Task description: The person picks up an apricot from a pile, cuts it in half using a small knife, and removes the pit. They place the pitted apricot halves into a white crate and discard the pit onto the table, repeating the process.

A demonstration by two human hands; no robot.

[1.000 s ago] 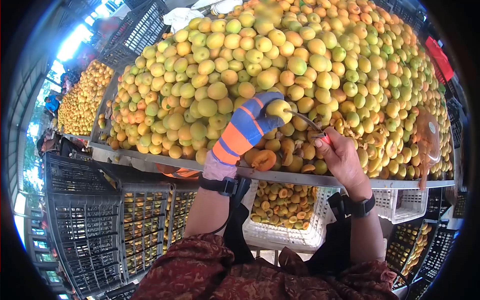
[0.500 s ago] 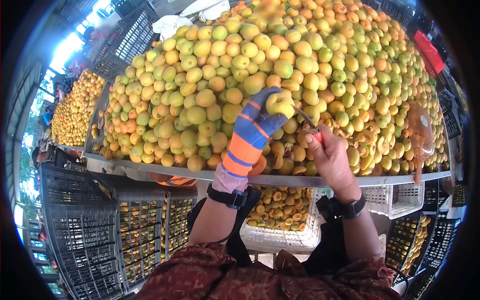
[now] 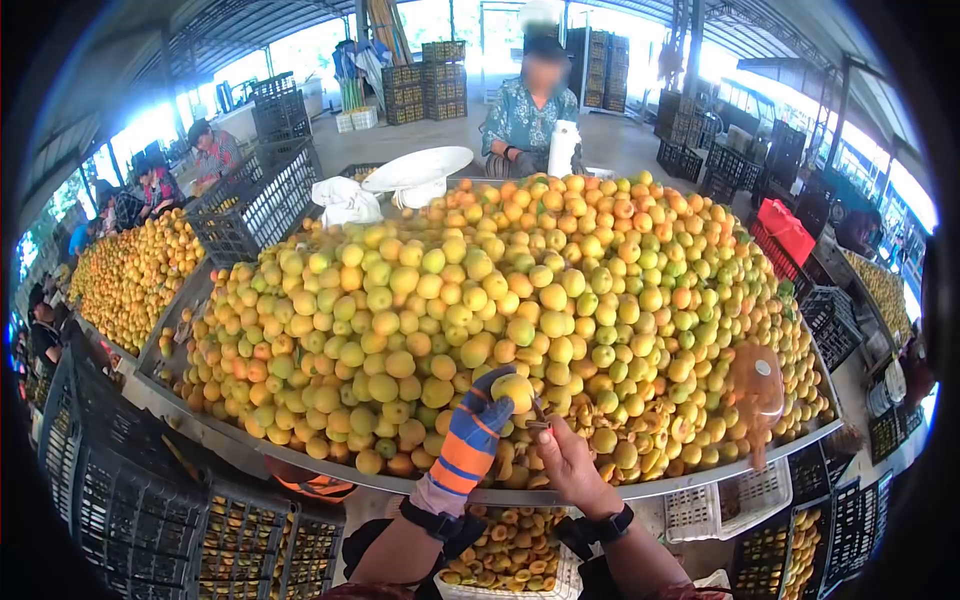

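One metal-rimmed table point(image 3: 650, 489) bore a heap of apricots point(image 3: 480, 290); a white crate point(image 3: 572, 577) of halved fruit point(image 3: 500, 550) stood below. Left hand point(image 3: 470, 432), in a striped glove point(image 3: 465, 456): curled round one yellow apricot point(image 3: 514, 393) over the heap's near side. Right hand point(image 3: 572, 462), bare: pinched a small knife point(image 3: 540, 415) just right of that apricot, its long axis slanting up-left to the fruit's right side; whether the blade point(image 3: 537, 404) had entered could not be told.

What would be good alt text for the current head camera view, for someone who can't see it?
A gloved left hand holds a yellow fruit, and a bare right hand holds a thin-bladed tool beside it. Before them, a table is heaped with more fruit; another person is across it.
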